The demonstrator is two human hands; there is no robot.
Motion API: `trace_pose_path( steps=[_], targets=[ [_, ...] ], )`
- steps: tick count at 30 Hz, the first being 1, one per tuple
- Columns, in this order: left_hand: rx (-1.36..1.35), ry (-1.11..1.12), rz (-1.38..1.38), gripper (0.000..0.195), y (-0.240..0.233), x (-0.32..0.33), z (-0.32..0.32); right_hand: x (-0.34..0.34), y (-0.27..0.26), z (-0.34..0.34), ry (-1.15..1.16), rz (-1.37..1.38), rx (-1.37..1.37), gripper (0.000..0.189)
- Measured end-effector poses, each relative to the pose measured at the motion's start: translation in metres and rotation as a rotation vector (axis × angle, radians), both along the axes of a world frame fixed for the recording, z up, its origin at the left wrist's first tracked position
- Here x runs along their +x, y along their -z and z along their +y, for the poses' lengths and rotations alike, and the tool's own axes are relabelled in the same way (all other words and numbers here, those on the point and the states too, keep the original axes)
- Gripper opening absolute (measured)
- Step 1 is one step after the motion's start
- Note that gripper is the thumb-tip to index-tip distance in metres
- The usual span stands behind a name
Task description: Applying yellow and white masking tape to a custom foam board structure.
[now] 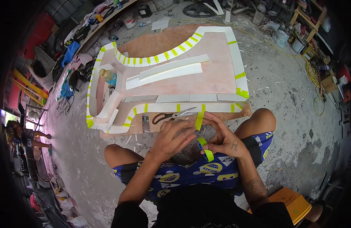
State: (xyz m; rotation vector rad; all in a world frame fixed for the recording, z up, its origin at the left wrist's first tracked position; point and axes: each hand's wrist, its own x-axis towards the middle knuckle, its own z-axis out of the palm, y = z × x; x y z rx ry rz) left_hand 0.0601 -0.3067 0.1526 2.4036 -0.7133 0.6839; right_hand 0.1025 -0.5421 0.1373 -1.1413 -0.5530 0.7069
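My right hand (228, 142) grips a roll of yellow-green tape (209, 156) between thumb and fingers. By its raised fingertips, a short strip of the same tape (199, 121) stands at the panel's near edge. My left hand (175, 139) is just left of that strip, slightly blurred, its fingers bent and apart; I see nothing held in it. Before me lies a large shaped panel (221, 65) with a pinkish face, bordered by white strips (189, 107) with many short tape pieces across them. Scissors (171, 116) with dark handles rest at the near edge, blades partly apart.
Loose white strips (167, 75) and a bottle (108, 77) with yellowish contents sit on the panel. Brown board (152, 37) shows beneath it. White scraps litter the concrete floor (87, 159). A yellow cord (312, 71) lies right, a yellow-orange plastic object (289, 203) behind. Another person (21, 135) stands far left.
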Motion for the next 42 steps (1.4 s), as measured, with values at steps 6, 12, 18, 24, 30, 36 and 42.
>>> trace_pose_path(
  steps=[6, 12, 18, 24, 30, 36, 42],
  targets=[
    [0.133, 0.113, 0.004, 0.029, -0.005, 0.005, -0.001, -0.014, -0.001, -0.011, -0.059, 0.037, -0.055, 0.098],
    [-0.34, -0.016, 0.26, 0.012, -0.033, 0.01, -0.003, -0.034, -0.019, -0.043, 0.112, -0.229, -0.348, 0.082],
    [-0.502, -0.018, 0.369, 0.009, -0.009, 0.082, -0.011, -0.098, -0.043, -0.062, -0.202, -0.389, -0.662, 0.059],
    [-0.425, 0.036, 0.519, 0.014, 0.011, 0.132, -0.025, -0.073, -0.03, -0.056, 0.007, -0.483, -0.597, 0.035],
    [-0.227, 0.089, 0.677, 0.011, 0.015, 0.158, -0.037, 0.017, 0.014, -0.029, 0.379, 0.242, -0.343, 0.036],
    [-0.156, 0.163, 0.656, 0.012, 0.016, 0.166, -0.04, 0.048, 0.081, 0.013, 0.603, 0.751, 0.196, 0.041],
    [-0.118, 0.153, 0.684, 0.011, 0.009, 0.168, -0.048, 0.055, 0.08, 0.016, 0.604, 0.679, 0.217, 0.036]
  ],
)
